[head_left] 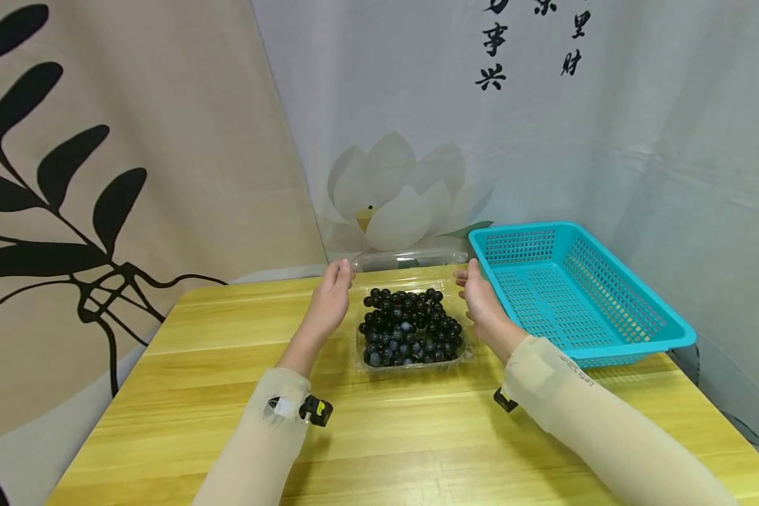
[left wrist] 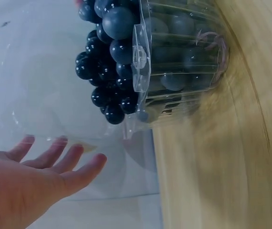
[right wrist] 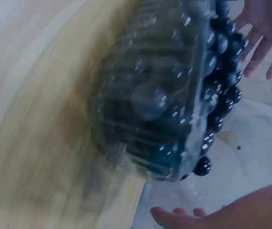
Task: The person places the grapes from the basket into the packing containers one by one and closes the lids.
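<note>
Dark grapes (head_left: pixel 411 337) fill a clear plastic clamshell box (head_left: pixel 411 367) on the table, heaped above its rim in both wrist views. Its clear lid (head_left: pixel 411 258) stands raised at the back. To the left of the box is my left hand (head_left: pixel 330 299), with fingers extended and spread in the left wrist view. My right hand (head_left: pixel 485 307) is at the right side, palm toward the box, its fingers loosely extended. Neither hand holds anything. Fingertips of the left hand (left wrist: pixel 45 176) lie close to the lid; I cannot tell whether they touch it.
A turquoise perforated plastic basket (head_left: pixel 553 299) stands at the right, just beyond my right hand and forearm. The wooden table (head_left: pixel 228 393) meets a printed cloth backdrop (head_left: pixel 228 140) along its far edge.
</note>
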Tool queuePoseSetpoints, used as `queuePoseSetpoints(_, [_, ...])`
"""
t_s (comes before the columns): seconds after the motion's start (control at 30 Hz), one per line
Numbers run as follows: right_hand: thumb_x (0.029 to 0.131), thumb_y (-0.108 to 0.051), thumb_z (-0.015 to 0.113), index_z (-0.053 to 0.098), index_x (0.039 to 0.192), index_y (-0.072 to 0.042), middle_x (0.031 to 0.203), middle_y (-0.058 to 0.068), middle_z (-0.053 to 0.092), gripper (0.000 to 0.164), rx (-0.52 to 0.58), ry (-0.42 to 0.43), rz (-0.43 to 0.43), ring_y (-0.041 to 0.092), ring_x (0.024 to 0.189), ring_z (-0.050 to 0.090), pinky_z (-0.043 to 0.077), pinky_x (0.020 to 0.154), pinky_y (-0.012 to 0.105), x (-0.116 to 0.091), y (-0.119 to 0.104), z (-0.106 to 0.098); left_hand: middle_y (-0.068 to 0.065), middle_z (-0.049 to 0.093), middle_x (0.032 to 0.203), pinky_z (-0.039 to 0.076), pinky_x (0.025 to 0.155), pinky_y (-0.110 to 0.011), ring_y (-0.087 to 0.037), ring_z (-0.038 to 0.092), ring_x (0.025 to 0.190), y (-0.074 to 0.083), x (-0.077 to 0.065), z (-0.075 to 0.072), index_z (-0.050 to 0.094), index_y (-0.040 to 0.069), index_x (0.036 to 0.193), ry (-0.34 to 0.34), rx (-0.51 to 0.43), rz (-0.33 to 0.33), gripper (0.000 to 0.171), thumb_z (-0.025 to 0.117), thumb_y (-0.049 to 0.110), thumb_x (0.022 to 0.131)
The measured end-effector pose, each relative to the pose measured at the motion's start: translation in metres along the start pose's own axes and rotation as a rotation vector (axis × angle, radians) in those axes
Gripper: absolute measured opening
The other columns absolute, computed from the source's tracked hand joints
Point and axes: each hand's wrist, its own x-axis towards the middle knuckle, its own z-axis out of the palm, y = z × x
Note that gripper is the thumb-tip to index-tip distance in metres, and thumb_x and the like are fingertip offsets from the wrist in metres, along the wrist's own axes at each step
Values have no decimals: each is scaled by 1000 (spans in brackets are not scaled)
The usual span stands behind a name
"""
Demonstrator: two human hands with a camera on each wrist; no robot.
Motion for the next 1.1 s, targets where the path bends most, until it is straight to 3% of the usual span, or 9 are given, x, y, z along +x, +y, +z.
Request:
queuePoseSetpoints(0.3, [113, -59, 14, 30, 165, -5, 177, 15, 22, 76, 75, 4, -9, 36, 166, 19, 13, 136, 62, -27, -2, 0, -18, 61, 148, 45, 120, -60, -39, 56, 142, 1, -21, -1, 53, 10, 151, 15, 71, 9, 66, 28, 59, 114])
queuePoseSetpoints(0.5, [115, -52, 17, 23, 170, -8, 179, 16, 16, 71, 19, -48, 4, 37, 167, 12, 10, 135, 64, -43, 6, -6, -19, 66, 143, 50, 115, -57, -37, 61, 135, -5, -35, 2, 59, 8, 144, -11, 113, 7, 52, 37, 46, 116])
queuePoseSetpoints(0.7, [117, -40, 20, 20, 171, -9, 181, 17, 8, 62, -87, -121, 22, 42, 167, 5, 8, 133, 68, -49, 17, -14, -14, 62, 152, 47, 118, -61, -37, 55, 145, -9, -51, 6, 58, 12, 149, -45, 185, 49, 45, 44, 38, 115])
queuePoseSetpoints(0.9, [116, -42, 35, 24, 170, -8, 179, 18, 16, 65, -222, -104, 13, 44, 166, 12, 11, 133, 66, -52, 22, -16, -13, 54, 161, 40, 124, -63, -40, 48, 152, -11, -60, 10, 59, 14, 152, -67, 293, 56, 46, 49, 37, 114])
queuePoseSetpoints(1.1, [112, -48, 48, 31, 167, -5, 172, 24, 32, 71, -277, -69, -19, 46, 159, 31, 25, 130, 67, -51, 25, -13, -16, 43, 169, 35, 127, -65, -44, 40, 156, -15, -62, 17, 69, 10, 128, -81, 397, 98, 34, 53, 35, 113])
